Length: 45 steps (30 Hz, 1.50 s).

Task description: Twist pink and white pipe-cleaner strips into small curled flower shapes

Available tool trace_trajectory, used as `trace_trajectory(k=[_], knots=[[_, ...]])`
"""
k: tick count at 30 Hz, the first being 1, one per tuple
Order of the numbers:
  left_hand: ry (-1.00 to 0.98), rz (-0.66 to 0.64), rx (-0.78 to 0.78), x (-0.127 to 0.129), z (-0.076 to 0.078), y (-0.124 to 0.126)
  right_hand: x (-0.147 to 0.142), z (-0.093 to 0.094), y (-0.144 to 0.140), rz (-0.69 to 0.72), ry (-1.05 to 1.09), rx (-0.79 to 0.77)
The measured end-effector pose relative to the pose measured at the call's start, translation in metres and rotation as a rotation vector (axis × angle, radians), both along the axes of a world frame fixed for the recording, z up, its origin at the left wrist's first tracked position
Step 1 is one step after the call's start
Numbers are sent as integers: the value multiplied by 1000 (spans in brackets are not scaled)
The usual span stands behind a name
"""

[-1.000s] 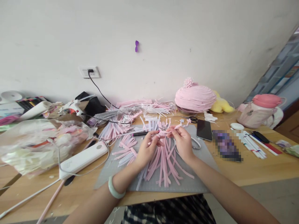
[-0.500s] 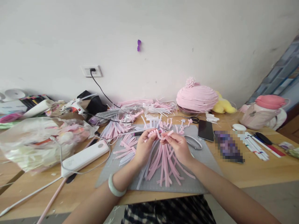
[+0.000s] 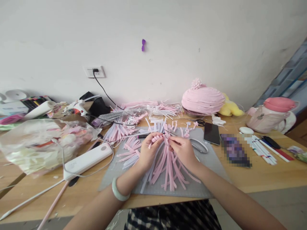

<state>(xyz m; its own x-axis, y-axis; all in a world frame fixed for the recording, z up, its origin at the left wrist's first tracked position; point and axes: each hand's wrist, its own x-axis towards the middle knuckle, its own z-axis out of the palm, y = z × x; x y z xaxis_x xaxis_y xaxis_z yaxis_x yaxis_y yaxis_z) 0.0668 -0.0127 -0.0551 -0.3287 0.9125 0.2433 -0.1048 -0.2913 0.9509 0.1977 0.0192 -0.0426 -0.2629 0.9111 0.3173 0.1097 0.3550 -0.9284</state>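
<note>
My left hand (image 3: 150,148) is closed around a coiled pink pipe cleaner (image 3: 157,138), its fingers curled over the loops. My right hand (image 3: 181,148) pinches the same fuzzy strand close by, so both hands meet over the grey cutting mat (image 3: 203,179). Below them a fan of loose pink pipe cleaners (image 3: 169,169) spreads towards me, with lilac ones (image 3: 150,174) on its left side. Just beyond my right hand lie large grey-handled scissors (image 3: 201,146), their blades partly behind my fingers. Small pink and lilac twisted pieces (image 3: 186,131) rest at the mat's far edge.
A white power strip (image 3: 88,161) and its cords lie left, beside a plastic bag of scraps (image 3: 43,150). A phone (image 3: 211,133), white pens (image 3: 263,150) and a pink-lidded jug (image 3: 271,115) stand or lie right. Behind sits a large pink bundle (image 3: 203,100); a glue gun (image 3: 80,107) is back left.
My right hand has shifted slightly, and the free strand end that stuck out above its fingers is now folded down between the hands. My left hand keeps its hold.
</note>
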Motion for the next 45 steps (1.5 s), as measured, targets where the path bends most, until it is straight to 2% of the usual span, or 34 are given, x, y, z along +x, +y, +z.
trace_trajectory(k=[3,7,16,21,28,33,39,45], knots=[[86,43,-8,-1,1,-1,0,1,0,-34,-92,154],[141,70,-6,-1,4,-2,3,2,1,-44,-175,277],[164,54,28,0,4,-1,6,2,0,-3,-191,346],[146,8,-26,-2,3,0,6,1,0,-17,-187,374],[166,-47,-72,-7,4,2,11,3,4,29,-302,550],[135,-56,-40,-7,6,2,14,4,5,-21,-324,571],[199,-49,-56,-6,7,1,13,5,3,60,-339,641],[230,-75,-58,-8,13,-1,13,0,6,68,-232,499]])
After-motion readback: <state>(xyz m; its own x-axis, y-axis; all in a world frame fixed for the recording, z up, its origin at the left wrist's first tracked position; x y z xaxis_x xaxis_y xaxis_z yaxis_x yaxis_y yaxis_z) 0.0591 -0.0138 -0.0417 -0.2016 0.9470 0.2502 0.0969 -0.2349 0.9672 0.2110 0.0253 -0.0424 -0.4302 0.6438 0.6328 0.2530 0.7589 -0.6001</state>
